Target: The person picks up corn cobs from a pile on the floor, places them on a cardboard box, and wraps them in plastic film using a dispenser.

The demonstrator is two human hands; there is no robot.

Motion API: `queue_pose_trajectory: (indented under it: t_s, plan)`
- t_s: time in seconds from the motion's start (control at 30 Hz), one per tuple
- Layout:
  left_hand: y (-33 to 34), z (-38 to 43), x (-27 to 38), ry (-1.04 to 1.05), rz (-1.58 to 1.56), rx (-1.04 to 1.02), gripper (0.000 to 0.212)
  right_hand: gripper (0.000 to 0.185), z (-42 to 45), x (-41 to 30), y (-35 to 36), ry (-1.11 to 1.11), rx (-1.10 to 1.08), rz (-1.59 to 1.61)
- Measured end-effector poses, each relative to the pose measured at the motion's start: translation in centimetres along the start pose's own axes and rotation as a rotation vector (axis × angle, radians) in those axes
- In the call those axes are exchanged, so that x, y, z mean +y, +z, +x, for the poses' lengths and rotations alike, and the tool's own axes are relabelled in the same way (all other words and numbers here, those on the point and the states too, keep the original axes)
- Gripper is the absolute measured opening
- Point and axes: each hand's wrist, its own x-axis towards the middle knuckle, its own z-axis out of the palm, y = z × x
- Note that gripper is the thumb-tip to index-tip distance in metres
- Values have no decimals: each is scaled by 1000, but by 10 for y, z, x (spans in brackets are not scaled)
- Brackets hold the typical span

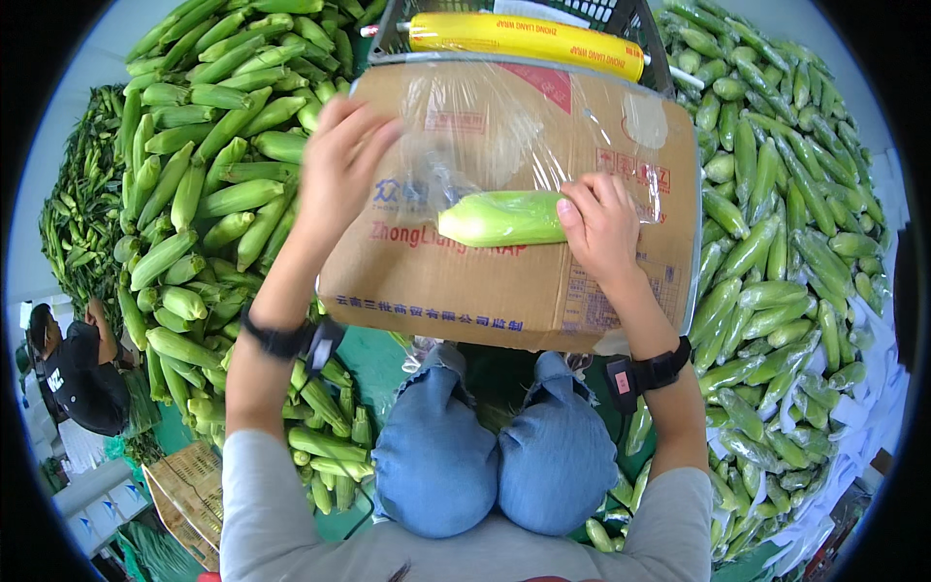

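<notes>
On a flattened cardboard sheet point(451, 291) before me lies an ear of corn in its green husk point(494, 218), with clear plastic film point(494, 131) over its upper part and spread behind it. The fingers of my right hand point(600, 225) rest on the ear's right end and grip it. My left hand point(345, 156), somewhat blurred, is raised over the cardboard's left edge, fingers apart and holding nothing that I can see. Behind the cardboard, a yellow-wrapped roll of cling film point(527, 44) lies across a dark plastic crate point(654, 51).
A large heap of unwrapped corn point(211, 182) rises at the left; film-wrapped ears point(771, 291) are piled at the right. A yellow crate point(189, 495) is at lower left, and a person point(80, 371) is beyond the left heap. My knees are below the cardboard.
</notes>
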Motion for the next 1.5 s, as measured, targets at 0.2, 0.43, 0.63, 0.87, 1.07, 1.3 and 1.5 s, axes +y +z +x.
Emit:
queue_pose_trajectory:
  t_s: [0.2, 0.43, 0.63, 0.87, 1.07, 1.3, 1.5]
  plan:
    - [104, 31, 41, -80, -98, -1068, 29, 31, 1, 0, -9, 115, -189, -16]
    - [42, -67, 87, 192, 200, -682, 76, 37, -7, -52, -49, 306, -613, 208]
    - [99, 55, -14, 184, 335, -605, 68, 61, 29, -24, -16, -282, -271, -63]
    - [122, 88, -25, 148, 274, -1068, 71, 52, 56, -13, 7, -173, -492, -164]
    - [115, 88, -14, 117, 252, -1096, 72, 53, -15, -57, -52, -266, -531, 22]
    - [74, 18, 40, -27, -405, -213, 35, 62, -65, -51, -83, 432, -661, 542]
    - [58, -13, 80, 253, -408, -33, 39, 71, -31, -74, -57, 1182, -785, 2272]
